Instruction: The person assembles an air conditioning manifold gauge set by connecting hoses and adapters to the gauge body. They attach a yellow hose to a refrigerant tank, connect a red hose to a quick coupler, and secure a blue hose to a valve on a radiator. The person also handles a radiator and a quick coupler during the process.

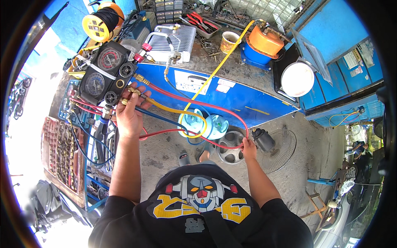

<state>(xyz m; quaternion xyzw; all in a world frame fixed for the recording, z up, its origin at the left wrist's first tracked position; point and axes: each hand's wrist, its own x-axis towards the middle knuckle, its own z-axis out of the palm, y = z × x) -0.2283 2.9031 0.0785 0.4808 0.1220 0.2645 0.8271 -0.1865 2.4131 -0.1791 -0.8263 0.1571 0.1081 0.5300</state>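
Observation:
A black manifold gauge set (pixel 103 74) with two dials stands at the left end of the bench. Just below its ports, my left hand (pixel 130 113) has its fingers closed around the brass fitting (pixel 135 90) of the yellow hose (pixel 163 107). Beside that hand runs a blue hose (pixel 159 117); its far end is hard to follow. My right hand (pixel 249 149) grips the red hose (pixel 206 106) at a bend, over the floor. From there one stretch of red hose leads up to a brass fitting on the gauge set, and another runs back leftward.
On the bench (pixel 206 62) are a finned aluminium coil (pixel 178 43), a paper cup (pixel 228 42) and an orange-and-blue pump (pixel 261 43). Teal cylinders (pixel 218 126), a wheel cover (pixel 230 153) and a fan grille (pixel 281 153) are below. A socket tray (pixel 62 155) lies at left.

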